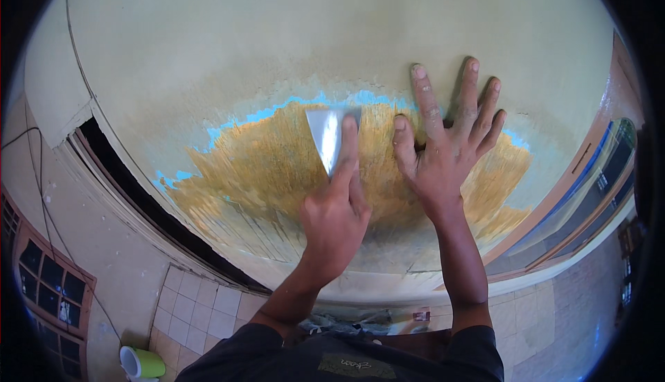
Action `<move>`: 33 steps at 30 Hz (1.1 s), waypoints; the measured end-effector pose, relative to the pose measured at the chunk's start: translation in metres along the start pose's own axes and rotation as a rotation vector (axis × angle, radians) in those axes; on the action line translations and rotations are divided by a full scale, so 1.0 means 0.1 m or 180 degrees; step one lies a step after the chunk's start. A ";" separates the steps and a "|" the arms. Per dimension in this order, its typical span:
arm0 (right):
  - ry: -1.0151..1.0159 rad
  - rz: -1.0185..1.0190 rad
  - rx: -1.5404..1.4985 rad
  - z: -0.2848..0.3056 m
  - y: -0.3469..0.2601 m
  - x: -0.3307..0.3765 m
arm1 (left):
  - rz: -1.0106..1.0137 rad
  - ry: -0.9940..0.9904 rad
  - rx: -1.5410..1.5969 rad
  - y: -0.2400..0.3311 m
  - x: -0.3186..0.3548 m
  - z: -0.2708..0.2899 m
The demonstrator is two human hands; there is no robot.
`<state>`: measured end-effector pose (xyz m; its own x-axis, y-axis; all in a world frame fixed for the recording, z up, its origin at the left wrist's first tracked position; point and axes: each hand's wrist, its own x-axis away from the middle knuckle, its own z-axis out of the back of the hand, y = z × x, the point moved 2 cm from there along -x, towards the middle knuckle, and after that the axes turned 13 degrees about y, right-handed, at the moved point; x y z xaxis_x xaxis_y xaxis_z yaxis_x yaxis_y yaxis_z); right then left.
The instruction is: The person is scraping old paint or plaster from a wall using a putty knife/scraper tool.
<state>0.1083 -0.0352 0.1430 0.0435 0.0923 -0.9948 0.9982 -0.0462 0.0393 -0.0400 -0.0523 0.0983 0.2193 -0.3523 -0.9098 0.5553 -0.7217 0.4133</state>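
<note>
In front of me is a broad pale grey-green painted surface point(263, 42). Its lower middle shows a bare, brown wood-grained patch point(256, 160) with a ragged light-blue paint edge point(267, 114) along the top. My left hand point(336, 219) grips a paint scraper point(324, 136) with a wide metal blade, its forefinger stretched along the blade. The scraper lies against the bare patch, just under the blue edge; its handle is hidden in the hand. My right hand point(450, 143) rests flat to the right of the scraper, fingers spread across the border of paint and bare patch.
A dark gap point(152, 191) runs along the surface's left edge. A green and white bucket point(142, 362) stands on the floor at lower left, near pale tiles point(197, 306). Farther left are a dark-paned window point(52, 278) and a hanging cable point(45, 202). A glazed opening point(589, 195) is at right.
</note>
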 end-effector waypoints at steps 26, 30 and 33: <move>0.0019 0.0054 -0.0041 -0.05 -0.21 0.00 | 0.0417 -0.0191 -0.0214 -0.14 -0.08 0.21; 0.0049 0.0081 -0.0026 -0.05 -0.23 0.02 | 0.0392 -0.0153 -0.0087 -0.23 0.00 0.23; 0.0040 0.0092 -0.0037 -0.05 -0.25 0.00 | 0.0255 0.0030 -0.0254 -0.25 -0.07 0.20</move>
<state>0.0830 -0.0294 0.1420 0.0728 0.1037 -0.9919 0.9969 -0.0373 0.0693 -0.0718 -0.0440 0.0956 0.2728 -0.4011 -0.8745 0.5977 -0.6416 0.4807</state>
